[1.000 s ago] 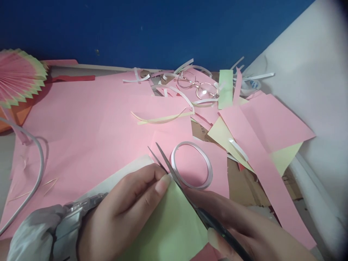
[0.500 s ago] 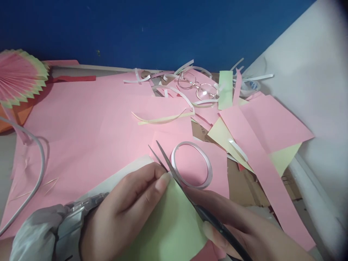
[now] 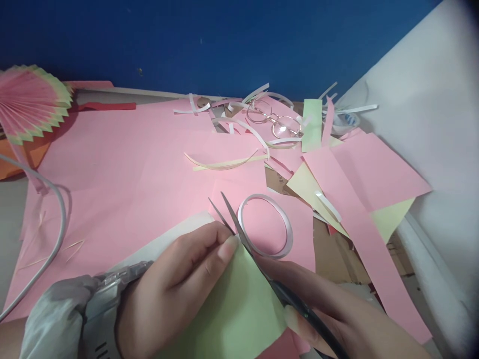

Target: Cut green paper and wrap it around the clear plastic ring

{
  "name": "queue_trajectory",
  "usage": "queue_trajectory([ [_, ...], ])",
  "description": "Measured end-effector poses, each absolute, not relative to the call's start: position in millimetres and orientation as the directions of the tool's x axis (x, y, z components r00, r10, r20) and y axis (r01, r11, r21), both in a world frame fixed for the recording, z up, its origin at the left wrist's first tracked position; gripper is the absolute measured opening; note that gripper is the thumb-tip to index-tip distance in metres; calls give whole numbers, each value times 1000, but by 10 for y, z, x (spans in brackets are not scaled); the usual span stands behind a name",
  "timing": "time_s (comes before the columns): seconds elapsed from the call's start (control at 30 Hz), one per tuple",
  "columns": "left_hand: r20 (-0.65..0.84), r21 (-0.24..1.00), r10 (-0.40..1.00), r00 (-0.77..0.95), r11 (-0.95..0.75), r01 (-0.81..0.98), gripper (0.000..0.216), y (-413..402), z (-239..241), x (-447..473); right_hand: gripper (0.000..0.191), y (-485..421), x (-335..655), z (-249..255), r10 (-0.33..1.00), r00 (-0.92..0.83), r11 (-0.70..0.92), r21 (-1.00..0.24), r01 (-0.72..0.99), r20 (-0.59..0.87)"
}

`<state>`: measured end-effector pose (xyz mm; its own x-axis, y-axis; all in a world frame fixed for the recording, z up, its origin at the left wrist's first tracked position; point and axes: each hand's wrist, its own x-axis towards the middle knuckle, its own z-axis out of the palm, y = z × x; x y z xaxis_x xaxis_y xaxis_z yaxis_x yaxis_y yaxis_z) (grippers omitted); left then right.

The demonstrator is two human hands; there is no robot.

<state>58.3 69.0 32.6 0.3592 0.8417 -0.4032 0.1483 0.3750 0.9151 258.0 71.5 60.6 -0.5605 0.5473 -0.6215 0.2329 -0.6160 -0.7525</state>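
My left hand (image 3: 183,274) pinches the top corner of a light green sheet of paper (image 3: 239,299) between thumb and fingers. A pair of scissors (image 3: 284,294) with dark handles is gripped in my right hand (image 3: 318,309). The blades stand slightly apart at the sheet's top corner, next to my left thumb, and their tips point up and left. Just behind the blades lies a white roll of narrow tape (image 3: 288,234) on pink paper (image 3: 295,209). A watch and a pale sleeve cover my left wrist.
A pink and green folded paper fan (image 3: 33,104) is at the far left, above a grey cable (image 3: 62,224). Eyeglasses (image 3: 286,127) lie among paper strips at the back. Pink strips (image 3: 374,259) and cardboard (image 3: 337,254) are on the right, beside a white wall (image 3: 430,124).
The whole view has shifted slightly, with things on the left sitting a little further right. Both hands keep their hold on the paper and scissors; the blades look about as far apart.
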Motion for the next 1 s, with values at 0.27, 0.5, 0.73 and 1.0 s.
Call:
queue_trajectory([
  [0.27,-393,920,847,358,368,139,33,680,319,582,46,759,2581,574,547,-602,-530,-797,289,-582],
  [0.5,-389,921,851,353,365,136,33,683,320,590,49,770,2597,577,530,-592,-522,-783,337,-608],
  [0.73,-380,925,856,351,361,122,32,672,325,580,49,784,2583,568,526,-632,-501,-808,310,-568],
  [1.0,-376,927,865,332,347,145,31,672,324,584,49,817,2508,649,555,-605,-448,-818,360,-571],
])
